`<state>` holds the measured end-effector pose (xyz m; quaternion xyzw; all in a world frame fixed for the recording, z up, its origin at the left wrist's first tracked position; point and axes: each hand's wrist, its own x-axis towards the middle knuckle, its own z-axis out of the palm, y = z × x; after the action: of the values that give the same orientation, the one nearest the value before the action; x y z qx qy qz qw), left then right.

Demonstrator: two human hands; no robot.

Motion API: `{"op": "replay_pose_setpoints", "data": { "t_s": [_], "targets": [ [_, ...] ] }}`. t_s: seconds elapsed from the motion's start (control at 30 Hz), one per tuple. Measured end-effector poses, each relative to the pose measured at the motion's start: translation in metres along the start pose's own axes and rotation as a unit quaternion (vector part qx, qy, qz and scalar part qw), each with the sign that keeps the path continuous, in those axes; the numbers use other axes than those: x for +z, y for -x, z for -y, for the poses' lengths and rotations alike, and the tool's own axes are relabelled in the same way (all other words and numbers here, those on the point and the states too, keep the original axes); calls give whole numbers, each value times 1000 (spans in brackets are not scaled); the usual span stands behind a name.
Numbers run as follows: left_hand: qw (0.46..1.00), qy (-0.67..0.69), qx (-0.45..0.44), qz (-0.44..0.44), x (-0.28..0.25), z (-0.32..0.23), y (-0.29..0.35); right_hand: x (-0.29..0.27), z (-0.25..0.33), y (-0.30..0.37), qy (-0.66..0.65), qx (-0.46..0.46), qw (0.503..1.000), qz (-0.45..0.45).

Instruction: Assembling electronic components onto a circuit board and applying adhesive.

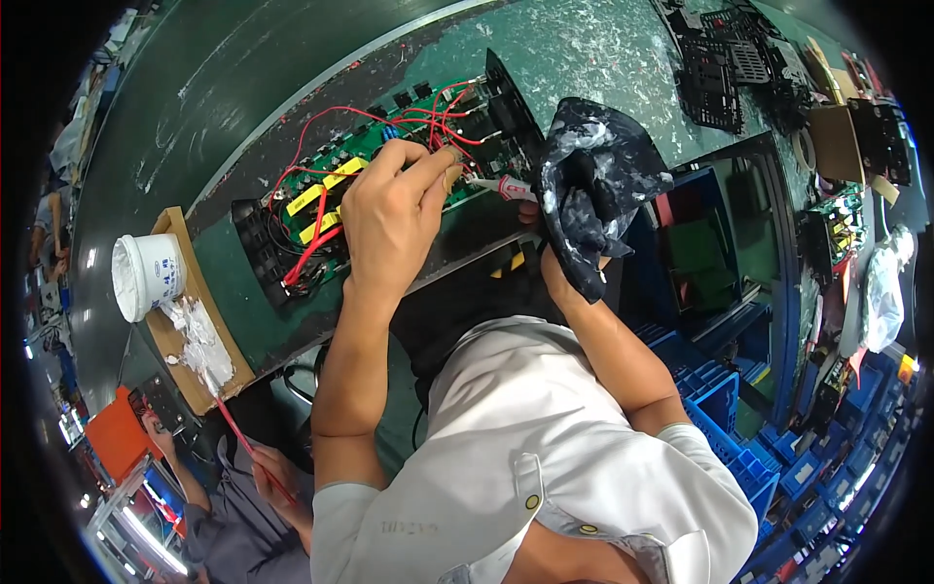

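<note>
Lying on the bench (574, 49), the board (360, 146) looks stiff, fairly heavy and fragile; its black end plates (511, 102) seem the safest hold. Just right of the board, the paste-smeared bag (608, 151) looks light, soft and slippery, best gripped round its body. Over the board, the left hand (394, 209) has its fingers bent nearly together; what they pinch is hidden. Beside the board, the right hand (528, 211), mostly covered, is closed about the bag, how tightly unclear. The tube (510, 187) points at the board.
</note>
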<state>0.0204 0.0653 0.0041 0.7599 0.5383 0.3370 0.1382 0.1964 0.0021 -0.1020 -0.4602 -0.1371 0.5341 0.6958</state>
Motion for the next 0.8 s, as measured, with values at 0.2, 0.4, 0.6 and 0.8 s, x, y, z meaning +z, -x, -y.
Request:
{"op": "replay_pose_setpoints", "data": {
  "t_s": [0.2,0.4,0.6,0.8],
  "targets": [
    [1000,-2,19,-3,0,1,0,0,-3,0,34,-48,998,4],
    [1000,0,1,0,0,0,0,0,0,0,-61,34,997,-28],
    [1000,6,0,1,-1,0,0,0,2,0,134,-105,985,39],
    [1000,1,15,2,-1,1,0,15,16,7,74,-57,986,137]
  ]
}}
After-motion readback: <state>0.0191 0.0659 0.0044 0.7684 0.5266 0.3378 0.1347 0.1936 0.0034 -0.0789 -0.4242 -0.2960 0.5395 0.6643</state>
